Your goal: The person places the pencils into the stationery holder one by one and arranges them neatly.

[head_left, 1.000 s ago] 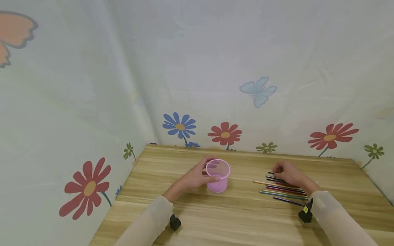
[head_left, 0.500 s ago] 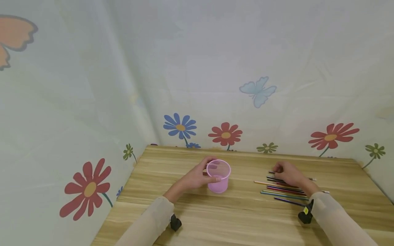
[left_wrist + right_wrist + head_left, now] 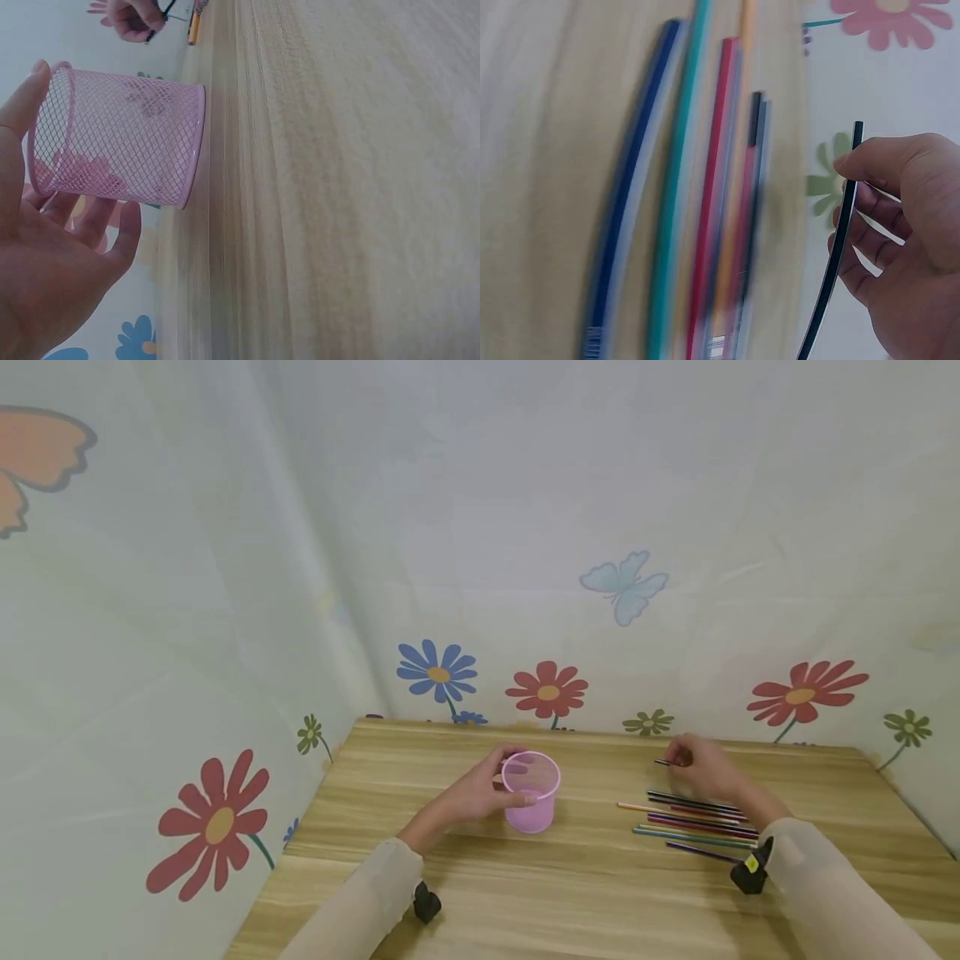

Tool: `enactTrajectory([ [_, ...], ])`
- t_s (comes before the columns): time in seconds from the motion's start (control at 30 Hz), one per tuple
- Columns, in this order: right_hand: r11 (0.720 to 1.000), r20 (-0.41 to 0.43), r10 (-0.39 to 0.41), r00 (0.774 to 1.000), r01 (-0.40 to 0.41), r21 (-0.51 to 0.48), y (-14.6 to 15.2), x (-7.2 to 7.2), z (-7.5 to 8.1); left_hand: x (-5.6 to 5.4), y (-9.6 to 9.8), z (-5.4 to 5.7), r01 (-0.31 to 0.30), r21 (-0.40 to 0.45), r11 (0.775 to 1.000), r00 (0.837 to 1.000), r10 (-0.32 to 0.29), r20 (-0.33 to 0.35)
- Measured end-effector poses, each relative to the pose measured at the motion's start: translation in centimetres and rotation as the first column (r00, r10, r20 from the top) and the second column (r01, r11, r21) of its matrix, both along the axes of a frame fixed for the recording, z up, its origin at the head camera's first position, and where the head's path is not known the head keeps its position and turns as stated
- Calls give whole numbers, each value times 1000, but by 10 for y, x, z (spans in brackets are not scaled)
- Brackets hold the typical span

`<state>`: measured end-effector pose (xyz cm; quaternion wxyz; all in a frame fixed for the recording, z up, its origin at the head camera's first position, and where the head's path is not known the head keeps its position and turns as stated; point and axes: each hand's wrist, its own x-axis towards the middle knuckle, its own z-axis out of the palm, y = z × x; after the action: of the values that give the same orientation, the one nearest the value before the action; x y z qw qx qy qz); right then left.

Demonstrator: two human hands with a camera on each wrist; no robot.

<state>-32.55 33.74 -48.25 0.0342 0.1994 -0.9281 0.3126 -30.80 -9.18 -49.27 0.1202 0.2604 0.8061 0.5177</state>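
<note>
My left hand point(image 3: 472, 793) holds a pink mesh pencil cup point(image 3: 531, 817) that stands upright on the table. In the left wrist view the thumb lies at the rim of the cup point(image 3: 139, 139) and the fingers bend round its side. My right hand point(image 3: 708, 770) pinches a dark pencil point(image 3: 841, 229) between thumb and fingers, lifted above the table; its lower end runs out of the right wrist view. Below that hand, several coloured pencils lie side by side, among them a teal pencil point(image 3: 676, 157) and a dark blue pencil point(image 3: 634, 161).
The wood-grain table point(image 3: 570, 893) meets a pale fabric backdrop point(image 3: 480, 527) printed with flowers and butterflies, at the back and on the left. Each wrist carries a small black camera, such as the right camera point(image 3: 748, 875).
My right hand has lifted the dark pencil up from the table, away from the row of pencils. The left hand and the cup have stayed in place.
</note>
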Motion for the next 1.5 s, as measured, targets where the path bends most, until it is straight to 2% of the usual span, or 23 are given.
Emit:
enactTrajectory([
  [0.1, 1000, -40, -4, 999, 4, 14, -7, 0, 15, -2, -1, -1, -4, 2, 1000, 1000, 4, 2],
  [0.23, 1000, -49, 3, 999, -3, -6, -20, 4, 35, -2, -2, -1, 3, -2, 1000, 1000, -3, 2],
  [0.5, 993, -52, 78, 996, -83, -90, -64, 16, 76, -3, -2, -1, -1, -3, 1000, 1000, 1, 9],
  [0.67, 984, -82, 119, 990, -128, -125, -89, 20, 95, -4, -2, -1, 1, -2, 1000, 1000, -1, 14],
  [0.8, 968, -119, 158, 980, -177, -178, -105, 24, 106, -3, -2, 2, 2, -7, 1000, 1000, -2, 18],
  [1.07, 938, -169, 182, 969, -223, -266, -127, 28, 126, -3, -2, 3, 13, -2, 1000, 1000, -13, 21],
  [1.33, 885, -156, 210, 965, -255, -390, -146, 27, 148, -6, -2, 0, 9, 7, 1000, 1000, -10, 14],
  [1.5, 839, -153, 208, 966, -257, -479, -154, 28, 153, -5, -1, 1, 21, -2, 1000, 1000, -21, 9],
])
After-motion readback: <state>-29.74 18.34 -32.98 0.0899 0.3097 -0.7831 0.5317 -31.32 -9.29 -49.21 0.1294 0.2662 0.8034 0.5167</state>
